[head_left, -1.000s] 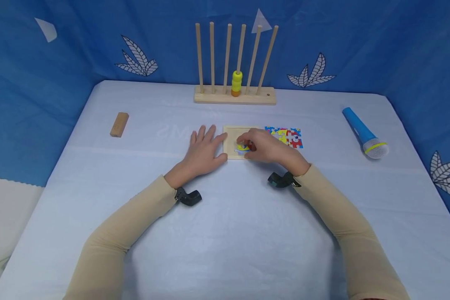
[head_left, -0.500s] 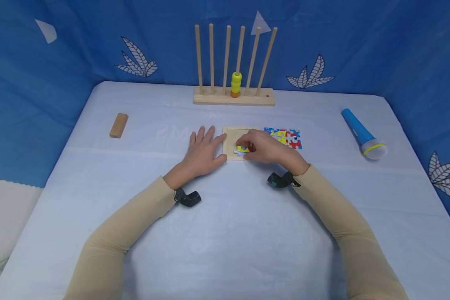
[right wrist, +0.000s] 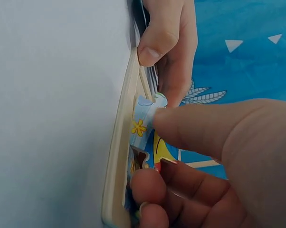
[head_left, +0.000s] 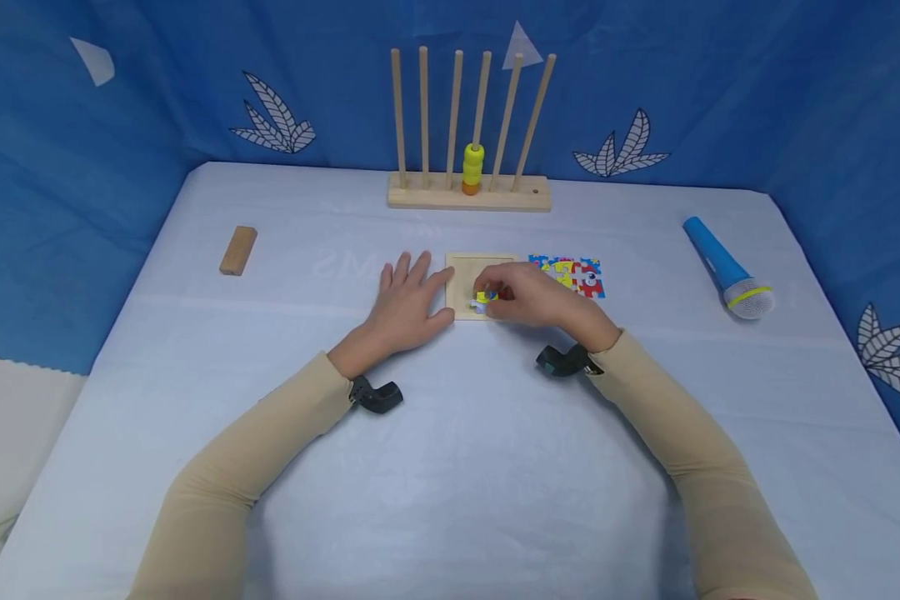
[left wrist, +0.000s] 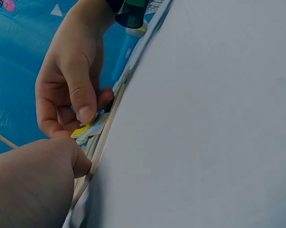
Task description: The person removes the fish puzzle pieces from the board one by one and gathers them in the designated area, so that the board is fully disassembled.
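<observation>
My right hand pinches a jigsaw piece between thumb and fingers, over the lower part of a shallow wooden puzzle tray. The piece is light blue with a yellow flower and some yellow, and sits tilted in the right wrist view. Beneath the curled fingers, part of the tray is hidden, with more printed puzzle showing there. My left hand lies spread on the table, its thumb and index fingertips at the tray's left edge. Right of the tray lies a patch of joined jigsaw pieces, partly covered by the right hand.
Behind the tray stands a wooden peg rack with several upright rods and yellow and orange beads on one. A wooden block lies at left, a blue toy microphone at right. Blue cloth hangs behind the table.
The jigsaw piece has tilted and shifted slightly in the right fingers, showing more light blue near the tray's lower edge. The left hand stays put.
</observation>
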Demonstrator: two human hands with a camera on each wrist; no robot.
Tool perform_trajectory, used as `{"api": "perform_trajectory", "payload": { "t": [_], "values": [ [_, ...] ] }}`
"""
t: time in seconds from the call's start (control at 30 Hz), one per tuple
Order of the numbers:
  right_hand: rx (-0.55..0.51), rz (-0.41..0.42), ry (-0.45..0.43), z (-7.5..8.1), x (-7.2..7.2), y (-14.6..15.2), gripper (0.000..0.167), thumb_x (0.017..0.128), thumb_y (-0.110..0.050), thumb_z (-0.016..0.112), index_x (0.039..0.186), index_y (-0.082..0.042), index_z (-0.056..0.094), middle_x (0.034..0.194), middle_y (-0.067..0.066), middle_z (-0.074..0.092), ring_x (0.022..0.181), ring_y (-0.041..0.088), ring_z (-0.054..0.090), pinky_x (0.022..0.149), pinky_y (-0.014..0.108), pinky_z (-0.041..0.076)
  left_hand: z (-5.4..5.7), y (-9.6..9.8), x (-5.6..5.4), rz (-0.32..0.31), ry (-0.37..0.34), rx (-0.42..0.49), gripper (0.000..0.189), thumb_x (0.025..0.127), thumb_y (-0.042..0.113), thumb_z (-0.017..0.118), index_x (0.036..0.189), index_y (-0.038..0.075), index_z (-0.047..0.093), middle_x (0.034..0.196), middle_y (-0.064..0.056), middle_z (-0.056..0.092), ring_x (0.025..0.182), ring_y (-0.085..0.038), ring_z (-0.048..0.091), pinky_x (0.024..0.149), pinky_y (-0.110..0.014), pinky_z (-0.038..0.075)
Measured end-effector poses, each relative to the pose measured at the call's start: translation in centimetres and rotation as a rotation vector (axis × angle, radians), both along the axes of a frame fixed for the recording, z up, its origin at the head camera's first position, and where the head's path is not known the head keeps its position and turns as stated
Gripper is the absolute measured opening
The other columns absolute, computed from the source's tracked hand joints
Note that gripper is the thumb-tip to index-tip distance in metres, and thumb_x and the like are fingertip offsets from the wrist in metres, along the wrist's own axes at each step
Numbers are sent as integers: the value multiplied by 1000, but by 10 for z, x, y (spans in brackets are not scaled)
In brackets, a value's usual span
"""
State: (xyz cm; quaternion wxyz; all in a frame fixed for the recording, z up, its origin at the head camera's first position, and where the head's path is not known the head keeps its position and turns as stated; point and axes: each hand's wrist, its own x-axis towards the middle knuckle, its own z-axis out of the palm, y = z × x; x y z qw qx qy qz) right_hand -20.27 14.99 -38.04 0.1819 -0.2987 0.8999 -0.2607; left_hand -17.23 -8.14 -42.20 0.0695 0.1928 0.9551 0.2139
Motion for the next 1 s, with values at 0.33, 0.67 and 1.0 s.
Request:
{"api": "perform_trajectory", "payload": {
  "t": [0.33,0.67,1.0],
  "values": [
    [-36,-26,-27,-1,-2,3,15,97,-3,60,111,-8,64,89,10,67,78,22,56,72,32,47,1,1,0,-2,7,4,66,94,39,49,156,15,43,168,-23,23,157,-50,10,122,-70,8],
    [-12,-98,-100,7,-2,10,18,102,-9,56,119,-10,59,96,13,67,72,22,61,69,33,50,1,1,0,5,4,1,66,94,39,50,155,15,43,168,-23,23,157,-50,10,122,-70,8],
    [28,-196,-44,17,3,54,28,98,-3,58,125,-5,63,106,18,69,75,22,64,70,33,53,3,1,2,3,4,14,66,94,37,50,155,14,44,168,-24,23,157,-50,10,122,-70,8]
  ]
}}
